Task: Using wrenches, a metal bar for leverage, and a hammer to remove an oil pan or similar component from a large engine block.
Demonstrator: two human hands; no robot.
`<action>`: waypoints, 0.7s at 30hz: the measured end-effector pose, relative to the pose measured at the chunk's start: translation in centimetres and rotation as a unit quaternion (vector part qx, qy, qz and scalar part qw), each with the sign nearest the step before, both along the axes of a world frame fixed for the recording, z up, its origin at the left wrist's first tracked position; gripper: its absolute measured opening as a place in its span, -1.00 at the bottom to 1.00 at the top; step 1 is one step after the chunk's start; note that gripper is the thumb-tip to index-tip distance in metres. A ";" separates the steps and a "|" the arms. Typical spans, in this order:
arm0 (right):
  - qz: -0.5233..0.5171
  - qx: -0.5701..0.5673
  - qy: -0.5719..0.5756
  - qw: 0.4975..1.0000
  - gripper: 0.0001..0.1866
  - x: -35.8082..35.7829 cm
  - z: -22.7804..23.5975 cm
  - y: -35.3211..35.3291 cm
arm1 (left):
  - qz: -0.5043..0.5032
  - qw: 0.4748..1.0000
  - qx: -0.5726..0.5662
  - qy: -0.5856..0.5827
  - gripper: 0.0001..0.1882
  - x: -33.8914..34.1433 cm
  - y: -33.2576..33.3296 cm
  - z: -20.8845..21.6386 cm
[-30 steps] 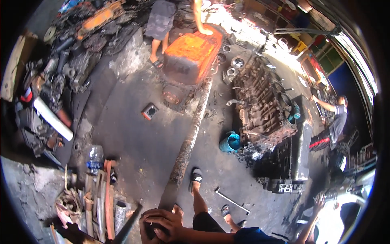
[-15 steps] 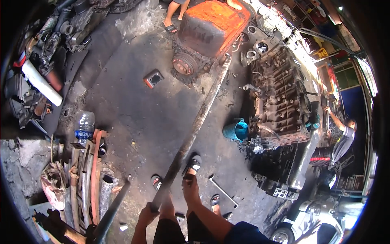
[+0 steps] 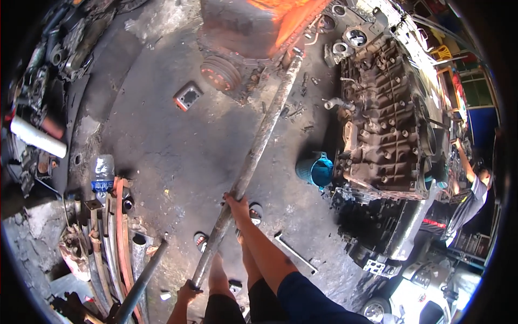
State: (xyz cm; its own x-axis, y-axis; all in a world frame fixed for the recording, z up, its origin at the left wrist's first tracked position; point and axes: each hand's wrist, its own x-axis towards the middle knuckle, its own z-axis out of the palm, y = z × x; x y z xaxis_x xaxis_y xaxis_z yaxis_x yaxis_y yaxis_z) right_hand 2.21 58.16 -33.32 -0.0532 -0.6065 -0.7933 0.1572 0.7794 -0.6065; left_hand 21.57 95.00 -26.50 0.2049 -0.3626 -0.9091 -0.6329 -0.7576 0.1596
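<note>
A long worn metal pipe (image 3: 264, 129) slants from between my feet up to the right. Its far end reaches a small metal fitting at the lower edge of the orange-and-black engine (image 3: 237, 29). My left hand (image 3: 189, 291) is closed around the pipe's near end. Further up, my right hand (image 3: 237, 209) grips the pipe, with the fingers wrapped over it. How the far end joins the fitting is too small to make out. A round ribbed pulley (image 3: 221, 73) sits low on the engine, left of the pipe's far end.
A large brown engine block (image 3: 380, 119) stands to the right, beside a teal bucket (image 3: 314, 170). On the floor lie an L-shaped bar (image 3: 295, 252) and a small square part (image 3: 188, 96). Pipes (image 3: 116, 243) and a plastic bottle (image 3: 102, 173) are at left. A person (image 3: 467, 208) works far right.
My right hand has moved up and taken hold of the pipe. My left hand stays on its near end, slightly lower. The view has shifted, and the person behind the orange engine is out of sight.
</note>
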 end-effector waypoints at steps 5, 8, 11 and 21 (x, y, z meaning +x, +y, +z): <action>0.009 0.014 -0.020 1.000 -0.54 1.0 3.5 0.4 | -0.015 0.995 0.097 -0.032 -0.26 1.4 1.7 2.5; 0.041 0.040 -0.040 0.998 -0.72 1.1 5.1 2.3 | -0.034 0.992 0.114 -0.049 -0.24 2.0 3.8 6.0; 0.056 0.010 -0.034 0.998 -0.68 0.6 7.4 3.6 | -0.035 0.993 0.092 -0.057 -0.18 3.1 4.4 9.5; -0.065 0.075 -0.115 0.988 -0.65 2.2 12.3 0.9 | -0.059 0.987 0.145 -0.040 -0.24 4.2 6.5 16.6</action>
State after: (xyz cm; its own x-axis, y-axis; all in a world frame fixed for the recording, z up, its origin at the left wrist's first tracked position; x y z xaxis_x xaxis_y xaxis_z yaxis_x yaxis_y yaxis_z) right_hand 4.45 59.01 -21.07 0.0681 -0.4809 -0.8741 0.3824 0.8218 -0.4223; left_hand 25.77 101.51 -9.90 0.2529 -0.1156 -0.9606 -0.7214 -0.6841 -0.1076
